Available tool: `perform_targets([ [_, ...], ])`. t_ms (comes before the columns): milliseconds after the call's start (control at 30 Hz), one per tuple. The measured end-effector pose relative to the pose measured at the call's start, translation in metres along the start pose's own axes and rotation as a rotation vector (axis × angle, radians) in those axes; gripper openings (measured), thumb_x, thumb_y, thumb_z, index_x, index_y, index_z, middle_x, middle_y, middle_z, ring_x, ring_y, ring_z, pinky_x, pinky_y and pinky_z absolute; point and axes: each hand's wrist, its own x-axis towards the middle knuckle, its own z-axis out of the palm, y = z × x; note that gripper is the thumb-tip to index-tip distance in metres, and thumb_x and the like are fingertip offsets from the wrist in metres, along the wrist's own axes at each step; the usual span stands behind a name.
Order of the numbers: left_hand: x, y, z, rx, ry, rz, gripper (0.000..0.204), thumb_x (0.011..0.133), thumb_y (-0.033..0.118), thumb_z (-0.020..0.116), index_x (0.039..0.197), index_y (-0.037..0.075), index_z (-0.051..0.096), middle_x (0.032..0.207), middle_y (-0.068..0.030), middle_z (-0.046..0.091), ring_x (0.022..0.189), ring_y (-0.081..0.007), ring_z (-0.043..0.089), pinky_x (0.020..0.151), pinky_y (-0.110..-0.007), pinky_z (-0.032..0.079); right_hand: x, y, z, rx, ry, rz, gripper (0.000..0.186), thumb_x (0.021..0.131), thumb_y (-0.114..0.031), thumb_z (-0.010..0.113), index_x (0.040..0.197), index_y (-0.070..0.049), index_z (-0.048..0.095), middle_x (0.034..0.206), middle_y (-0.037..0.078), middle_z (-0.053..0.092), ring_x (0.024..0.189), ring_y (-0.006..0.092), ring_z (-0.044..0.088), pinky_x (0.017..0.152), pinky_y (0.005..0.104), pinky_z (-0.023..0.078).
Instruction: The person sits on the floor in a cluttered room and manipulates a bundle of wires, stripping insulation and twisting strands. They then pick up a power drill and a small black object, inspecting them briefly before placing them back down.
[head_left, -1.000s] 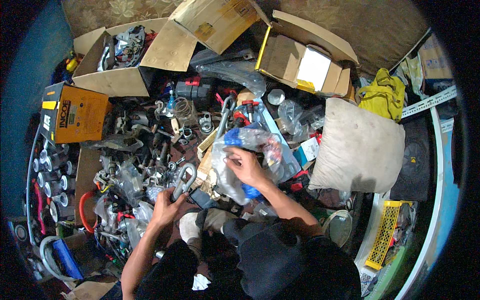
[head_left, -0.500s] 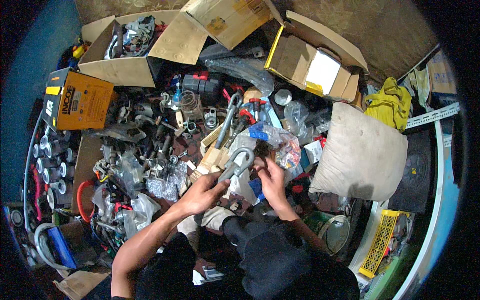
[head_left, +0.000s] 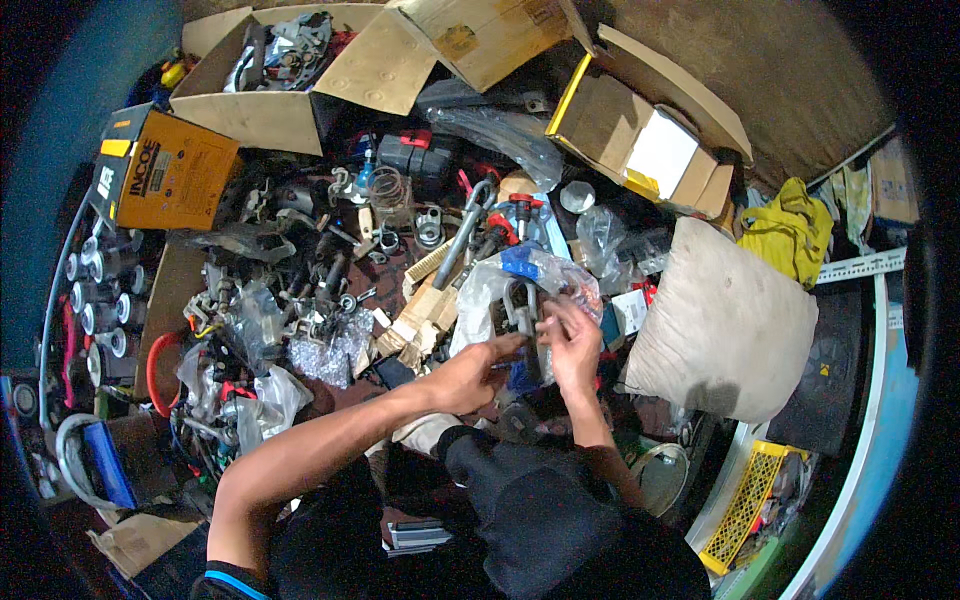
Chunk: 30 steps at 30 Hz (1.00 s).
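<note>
A grey metal piece with a U-shaped looped end [head_left: 519, 300] stands upright in front of me, over the clear plastic bag [head_left: 478, 300]. My left hand [head_left: 470, 376] reaches in from the left, its fingers closed around the lower end of that piece, partly hidden in shadow. Just to the right of the loop is my right hand [head_left: 574, 350], raised with its fingers bent and apart and a little blurred. Nothing shows in its grasp. A long grey metal bar with a hooked end [head_left: 466, 232] lies beyond the bag, near a red-topped tool [head_left: 524, 215].
Metal parts and plastic wrapping crowd the floor at left. Open cardboard boxes [head_left: 245, 118] line the back, with an orange box [head_left: 182, 175] at left. A pale cushion [head_left: 725, 325] and a yellow cloth [head_left: 793, 232] are at right, above a yellow basket [head_left: 742, 508].
The grey metal piece has turned from slanted to upright and shifted to the right with my left hand. My right hand has moved slightly right, its fingers lifted beside the loop.
</note>
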Motion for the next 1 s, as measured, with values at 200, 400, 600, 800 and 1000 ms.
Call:
perform_targets([
  [200,-0.011,0.001,-0.029,-0.164,0.080,-0.063,0.053,0.081,-0.014,0.042,0.133,-0.004,0.044,0.133,-0.0192,0.051,0.124,-0.0282,0.049,0.101,-0.035,0.042,-0.005,0.024,-0.004,-0.596,-0.122,-0.238,0.030,0.080,-0.003,0.061,0.110,0.002,0.058,0.107,0.021,0.063,0.102,0.0361,0.060,0.089,0.0400,0.047],
  [400,-0.043,-0.048,-0.030,-0.084,0.086,-0.333,0.034,0.084,0.003,0.060,0.117,-0.003,0.058,0.109,-0.0156,0.066,0.094,-0.0230,0.065,0.084,-0.034,0.051,-0.019,0.036,-0.002,-1.022,-0.453,-0.138,0.018,0.077,-0.011,0.062,0.091,-0.001,0.060,0.093,0.022,0.063,0.092,0.0382,0.060,0.079,0.0483,0.047],
  [600,-0.039,-0.056,-0.014,0.271,0.090,-0.001,0.057,0.081,0.015,0.066,0.133,0.004,0.044,0.137,-0.0201,0.045,0.107,-0.0371,0.059,0.089,-0.040,0.050,-0.047,0.033,0.038,-0.720,-0.555,-0.240,0.010,0.074,-0.008,0.057,0.074,0.003,0.057,0.071,0.023,0.059,0.071,0.0440,0.059,0.066,0.0507,0.046],
  [800,-0.034,-0.074,-0.007,0.952,-0.295,-0.272,0.069,0.081,0.032,0.065,0.142,0.019,0.033,0.143,-0.0056,0.038,0.108,-0.0350,0.058,0.083,-0.050,0.051,-0.023,0.060,0.033,-0.351,-0.705,-0.009,0.023,0.075,-0.012,0.067,0.090,0.005,0.065,0.087,0.021,0.067,0.083,0.0309,0.066,0.073,0.0386,0.050],
  [1000,-0.042,-0.088,-0.011,1.169,-0.284,-0.215,0.031,0.084,0.020,0.059,0.114,0.014,0.061,0.121,-0.0023,0.050,0.108,-0.0289,0.053,0.082,-0.052,0.046,0.038,0.087,-0.011,-0.279,-0.151,-0.145,0.028,0.085,-0.009,0.061,0.112,0.000,0.061,0.100,0.012,0.067,0.094,0.0253,0.066,0.077,0.0292,0.053],
])
